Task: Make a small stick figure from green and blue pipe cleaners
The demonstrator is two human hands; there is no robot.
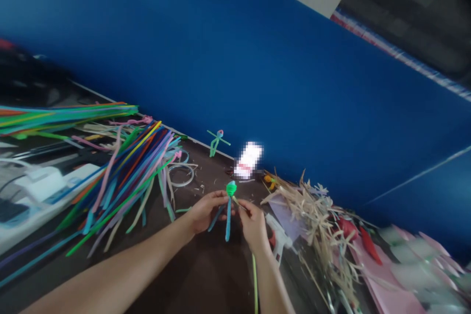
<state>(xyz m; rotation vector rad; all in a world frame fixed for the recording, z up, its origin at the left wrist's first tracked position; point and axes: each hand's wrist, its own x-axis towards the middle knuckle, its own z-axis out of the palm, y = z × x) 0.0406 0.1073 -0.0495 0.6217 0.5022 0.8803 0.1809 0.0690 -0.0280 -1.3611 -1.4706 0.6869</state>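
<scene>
Between my two hands, above the dark tabletop, is a small pipe cleaner figure [231, 189] with a green, coiled top and blue legs hanging down. My left hand [206, 210] pinches it from the left side. Opposite, my right hand [251, 218] has its fingers closed near the green coil, on what looks like a thin pale strand [236, 201]. A finished-looking green pipe cleaner figure [217, 143] with a pinkish head stands by the wall. Beside it, a bright phone-like screen [248, 160] is blurred out.
Bundles of coloured pipe cleaners [136, 171] spread at the left, near a white power strip [47, 201]. A white glue gun [278, 239] lies right of my right hand. Dried straw-like flowers [320, 216] and pink sheets [386, 274] fill the right. A blue wall [235, 59] rises behind.
</scene>
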